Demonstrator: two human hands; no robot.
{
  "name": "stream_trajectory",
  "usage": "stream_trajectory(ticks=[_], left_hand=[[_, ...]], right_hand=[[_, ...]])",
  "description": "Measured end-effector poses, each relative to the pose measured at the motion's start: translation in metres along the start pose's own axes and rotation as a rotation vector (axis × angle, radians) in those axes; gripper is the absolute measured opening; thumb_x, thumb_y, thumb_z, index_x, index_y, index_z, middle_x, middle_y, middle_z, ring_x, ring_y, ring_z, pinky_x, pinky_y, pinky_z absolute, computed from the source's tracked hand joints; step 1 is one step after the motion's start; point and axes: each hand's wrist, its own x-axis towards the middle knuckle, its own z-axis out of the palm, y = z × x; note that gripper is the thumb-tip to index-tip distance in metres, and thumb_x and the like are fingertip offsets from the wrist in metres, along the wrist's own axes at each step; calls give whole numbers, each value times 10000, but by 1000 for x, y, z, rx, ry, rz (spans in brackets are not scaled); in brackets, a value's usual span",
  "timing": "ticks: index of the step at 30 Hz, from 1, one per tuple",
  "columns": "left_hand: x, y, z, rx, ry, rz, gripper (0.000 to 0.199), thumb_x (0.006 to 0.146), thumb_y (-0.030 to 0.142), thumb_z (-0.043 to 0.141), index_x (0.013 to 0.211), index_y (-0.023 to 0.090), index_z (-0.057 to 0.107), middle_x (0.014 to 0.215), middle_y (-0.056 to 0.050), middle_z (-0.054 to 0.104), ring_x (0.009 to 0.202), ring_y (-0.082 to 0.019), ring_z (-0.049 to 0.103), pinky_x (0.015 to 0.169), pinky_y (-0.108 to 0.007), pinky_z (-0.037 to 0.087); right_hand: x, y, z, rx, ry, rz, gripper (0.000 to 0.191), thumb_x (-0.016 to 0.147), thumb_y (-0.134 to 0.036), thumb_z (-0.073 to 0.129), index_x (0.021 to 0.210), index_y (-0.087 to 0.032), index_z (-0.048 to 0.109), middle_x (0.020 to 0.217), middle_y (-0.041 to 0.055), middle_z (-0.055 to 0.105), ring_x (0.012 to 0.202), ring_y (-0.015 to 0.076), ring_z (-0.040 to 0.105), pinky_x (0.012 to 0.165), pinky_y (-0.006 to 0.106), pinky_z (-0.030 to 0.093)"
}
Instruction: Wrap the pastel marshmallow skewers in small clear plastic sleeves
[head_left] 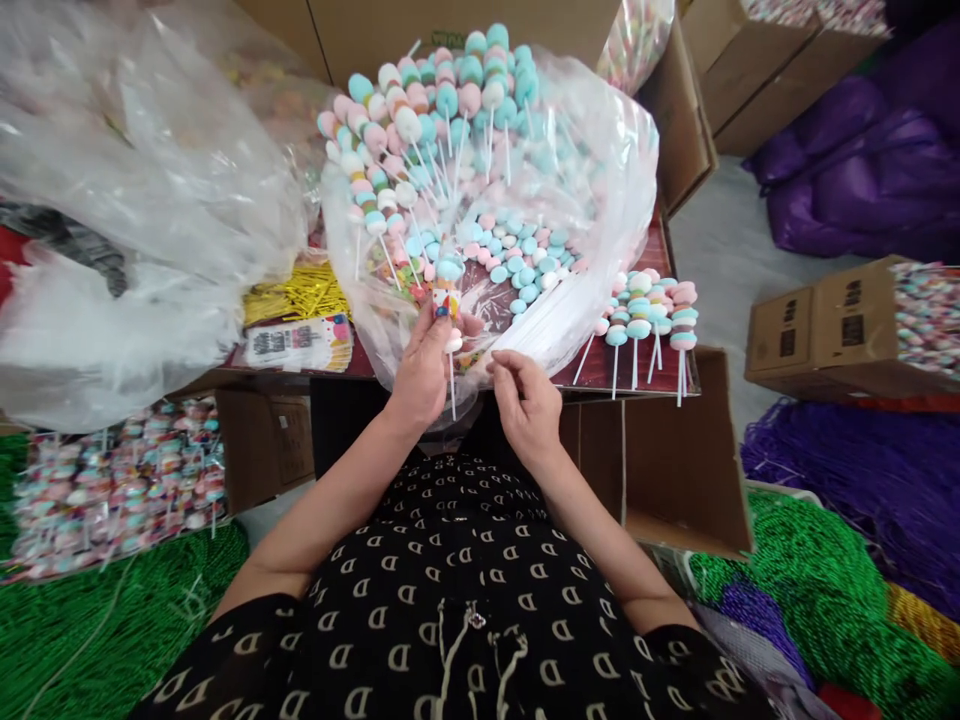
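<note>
My left hand (421, 378) is closed around a candy skewer (452, 342), held upright with its white stick pointing down towards me. A clear wrapper with a colourful print (445, 300) covers its upper part. To the right, my right hand (531, 408) has its fingers curled and the thumb pressed to the forefinger; whatever they may hold is too small to make out. Beyond both hands lies a large clear plastic bag (626, 180) with loose pastel candies (517, 262) and white sticks (546, 318). Many candy skewers (442, 100) are piled at its far side.
Gold twist ties (296, 293) and flat printed wrappers (300, 343) lie on the table's left. More skewers (640, 308) rest at its right edge, above an open carton (679, 460). Wrapped skewers (124, 480) fill a box at lower left. Green netting (817, 600) lies at lower right.
</note>
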Motion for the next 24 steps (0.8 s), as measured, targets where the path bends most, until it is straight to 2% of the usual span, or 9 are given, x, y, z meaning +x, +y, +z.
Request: stream_trajectory(ticks=[3,5,9,12,15,17,20,24], left_hand=[[2,8,6,-7,14,16,244,992,379,566,1182,262,665,1047,-57,772,987,-186,725,766,-288,578],[0,8,7,-14,-2,19,272,999,387,560,1217,260,663,1095,-67,781,1031,-200,730,794,-305,582],[-4,14,-1,-41,-111,-12,371,891,325,682,1259,275,671,1164,-65,776,1138,-222,721,876,-327,580],[3,30,-11,-79,-167,-18,411,854,359,706,1255,266,683,1164,-72,774,1157,-239,722,863,-330,595],[15,46,-16,-110,-128,4,396,898,483,695,1206,233,693,1042,-64,788,1020,-225,761,804,-320,611],[20,51,-14,-126,-94,26,414,901,496,726,1205,218,686,916,-36,774,905,-197,769,796,-314,613],[22,46,-8,-125,-58,39,412,913,496,740,1204,210,685,766,11,709,775,-155,748,765,-290,603],[14,29,0,-99,-34,2,399,941,522,702,1198,217,681,718,29,663,704,-139,719,685,-274,579]], right_hand=[[-12,-7,3,212,-184,176,303,1016,-394,548,1186,-222,731,962,49,799,784,172,725,735,318,595],[-16,-8,9,314,-257,259,321,990,-422,581,1168,-223,760,845,24,773,712,160,693,695,303,588],[-18,-5,16,450,-231,379,351,950,-479,614,1065,-207,803,633,-23,631,556,122,566,565,264,520],[-17,-2,14,447,-200,383,344,917,-485,647,1019,-200,811,594,-38,581,528,109,515,540,254,479],[-17,-2,13,407,-184,353,303,888,-432,662,990,-192,816,579,-41,566,518,105,483,529,252,446],[-18,-2,13,359,-164,317,276,880,-397,655,965,-193,821,591,-33,587,524,108,481,532,253,441],[-19,-2,15,265,-119,258,270,892,-377,633,952,-198,827,648,-8,664,542,118,512,549,258,462],[-19,2,18,168,-64,182,274,909,-364,608,954,-206,828,742,27,752,595,146,590,592,275,509]])
